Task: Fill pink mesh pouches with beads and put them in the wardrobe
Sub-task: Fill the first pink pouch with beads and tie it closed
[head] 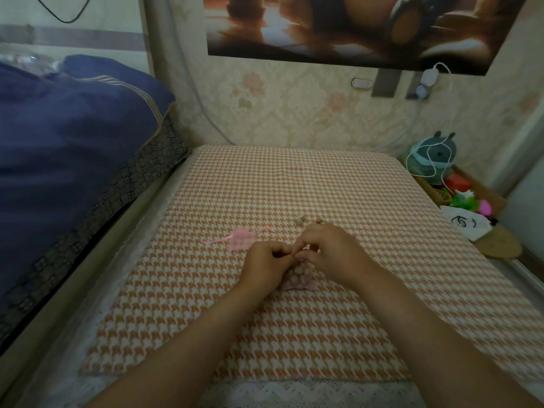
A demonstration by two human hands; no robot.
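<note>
Filled pink pouch (306, 285), centre of frame: sitting on the houndstooth counter (294, 178), holding tan beads (300, 275). Left hand (262, 266) and right hand (332, 251) fingers are pinching its mouth. Second pink pouch (241, 238) is lying flat to the left. Two loose beads (299, 221) are resting above the hands.
</note>
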